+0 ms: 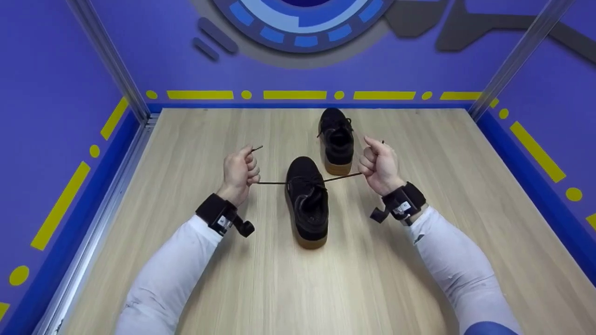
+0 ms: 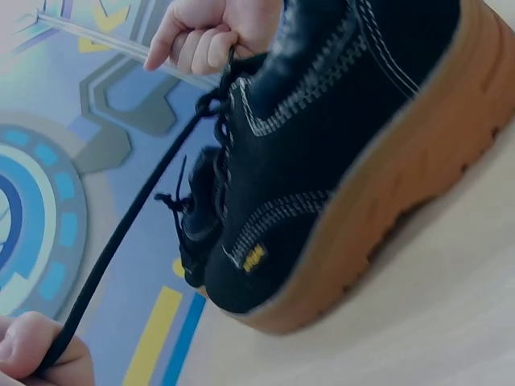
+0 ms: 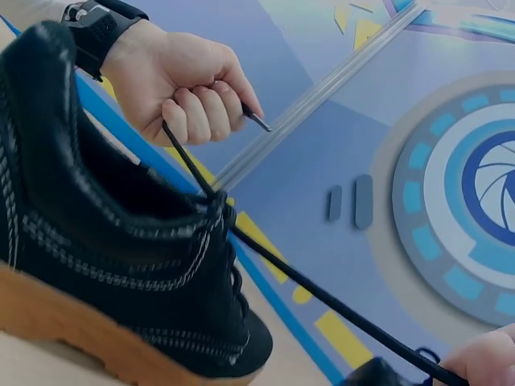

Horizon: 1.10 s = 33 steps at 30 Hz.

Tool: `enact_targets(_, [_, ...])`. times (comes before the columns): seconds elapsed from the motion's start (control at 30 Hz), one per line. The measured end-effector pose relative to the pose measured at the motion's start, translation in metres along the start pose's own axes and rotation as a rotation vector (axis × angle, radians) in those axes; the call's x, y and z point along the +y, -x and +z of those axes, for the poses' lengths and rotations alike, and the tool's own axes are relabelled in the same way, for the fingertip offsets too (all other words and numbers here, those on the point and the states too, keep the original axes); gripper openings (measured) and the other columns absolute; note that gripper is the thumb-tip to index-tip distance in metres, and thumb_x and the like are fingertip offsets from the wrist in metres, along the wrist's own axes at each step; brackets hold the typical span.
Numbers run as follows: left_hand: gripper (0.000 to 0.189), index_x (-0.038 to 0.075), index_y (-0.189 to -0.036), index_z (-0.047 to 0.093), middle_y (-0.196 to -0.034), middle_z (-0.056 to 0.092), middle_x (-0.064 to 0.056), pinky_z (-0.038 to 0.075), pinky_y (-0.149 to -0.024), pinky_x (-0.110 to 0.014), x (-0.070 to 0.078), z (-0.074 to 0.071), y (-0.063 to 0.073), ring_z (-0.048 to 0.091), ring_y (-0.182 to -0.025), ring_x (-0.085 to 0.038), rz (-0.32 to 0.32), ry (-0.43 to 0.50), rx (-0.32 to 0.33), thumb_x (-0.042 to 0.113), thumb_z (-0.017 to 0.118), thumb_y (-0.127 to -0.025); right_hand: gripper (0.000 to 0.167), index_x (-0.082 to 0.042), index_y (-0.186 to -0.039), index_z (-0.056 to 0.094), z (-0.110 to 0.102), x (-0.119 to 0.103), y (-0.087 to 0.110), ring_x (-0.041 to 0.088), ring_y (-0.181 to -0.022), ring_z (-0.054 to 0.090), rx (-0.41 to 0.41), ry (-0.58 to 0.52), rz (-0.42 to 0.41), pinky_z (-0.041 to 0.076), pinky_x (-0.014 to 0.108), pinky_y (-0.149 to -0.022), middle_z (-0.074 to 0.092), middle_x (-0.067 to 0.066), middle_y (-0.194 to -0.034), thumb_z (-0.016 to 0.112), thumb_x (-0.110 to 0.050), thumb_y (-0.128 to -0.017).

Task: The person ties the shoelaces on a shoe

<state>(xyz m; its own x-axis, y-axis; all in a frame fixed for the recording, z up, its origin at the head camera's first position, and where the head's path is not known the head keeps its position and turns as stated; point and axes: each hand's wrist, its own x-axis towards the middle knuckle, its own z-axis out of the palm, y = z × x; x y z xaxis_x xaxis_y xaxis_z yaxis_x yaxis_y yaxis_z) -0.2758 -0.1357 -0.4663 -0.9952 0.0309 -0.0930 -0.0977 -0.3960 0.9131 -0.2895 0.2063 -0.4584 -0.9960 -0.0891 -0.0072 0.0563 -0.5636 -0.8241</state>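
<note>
A black shoe (image 1: 305, 204) with a tan sole stands near the middle of the table, its toe pointing away. On its left, my left hand (image 1: 238, 173) grips one end of the black shoelace (image 1: 272, 183), fingers curled round it and the tip poking out above. My right hand (image 1: 379, 165) holds the other end in curled fingers on the right. Between the hands the lace runs taut across the top of the shoe. The left wrist view shows the lace crossed in a knot (image 2: 211, 104) at the shoe's throat.
A second black shoe (image 1: 337, 144) stands farther back, just right of the first, its lace tied. Blue panels (image 1: 298, 77) with yellow marks wall the wooden table (image 1: 195, 139) at the back and sides. Metal posts (image 1: 111, 56) rise at the back corners.
</note>
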Motion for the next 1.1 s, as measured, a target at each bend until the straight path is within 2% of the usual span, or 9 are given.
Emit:
enact_targets(0.2, [0.054, 0.021, -0.057, 0.032, -0.05, 0.025, 0.013, 0.021, -0.039, -0.019, -0.006, -0.01, -0.002, 0.023, -0.042, -0.004, -0.088, -0.022, 0.051, 0.023, 0.047, -0.109, 0.06, -0.02, -0.056, 0.021, -0.01, 0.004, 0.0, 0.006, -0.047, 0.01, 0.023, 0.011, 0.04, 0.007, 0.023, -0.046, 0.017, -0.01, -0.051, 0.049, -0.016, -0.11])
enact_targets(0.53, [0.052, 0.02, -0.056, 0.033, -0.049, 0.027, 0.012, 0.022, -0.039, -0.019, -0.009, -0.016, -0.003, 0.024, -0.042, -0.004, -0.085, -0.041, 0.076, 0.02, 0.049, -0.105, 0.061, -0.023, -0.05, 0.033, -0.018, 0.009, -0.003, 0.004, -0.044, 0.014, 0.071, 0.067, 0.068, 0.011, 0.022, -0.044, 0.022, -0.012, -0.048, 0.055, -0.018, -0.107])
enact_targets(0.8, [0.05, 0.019, -0.058, 0.034, -0.049, 0.028, 0.012, 0.024, -0.039, -0.02, -0.014, -0.02, -0.007, 0.025, -0.042, -0.004, -0.089, -0.059, 0.088, 0.021, 0.05, -0.106, 0.058, -0.023, -0.054, 0.034, -0.024, 0.013, -0.004, 0.001, -0.039, 0.022, 0.069, 0.098, 0.07, 0.013, 0.022, -0.043, 0.029, -0.014, -0.046, 0.057, -0.017, -0.107])
enact_targets(0.93, [0.05, 0.019, -0.057, 0.035, -0.049, 0.028, 0.012, 0.024, -0.039, -0.02, -0.017, -0.02, -0.009, 0.025, -0.042, -0.004, -0.102, -0.08, 0.089, 0.02, 0.049, -0.105, 0.055, -0.022, -0.057, 0.035, -0.024, 0.015, -0.003, 0.001, -0.04, 0.023, 0.049, 0.14, 0.044, 0.014, 0.023, -0.043, 0.03, -0.014, -0.047, 0.058, -0.016, -0.106])
enact_targets(1.1, [0.051, 0.02, -0.056, 0.034, -0.048, 0.028, 0.013, 0.024, -0.039, -0.019, -0.018, -0.016, -0.012, 0.024, -0.042, -0.003, -0.134, -0.098, 0.072, 0.02, 0.051, -0.104, 0.054, -0.02, -0.056, 0.037, -0.019, 0.016, -0.001, 0.002, -0.041, 0.022, -0.007, 0.209, -0.056, 0.014, 0.023, -0.044, 0.03, -0.014, -0.048, 0.061, -0.01, -0.103])
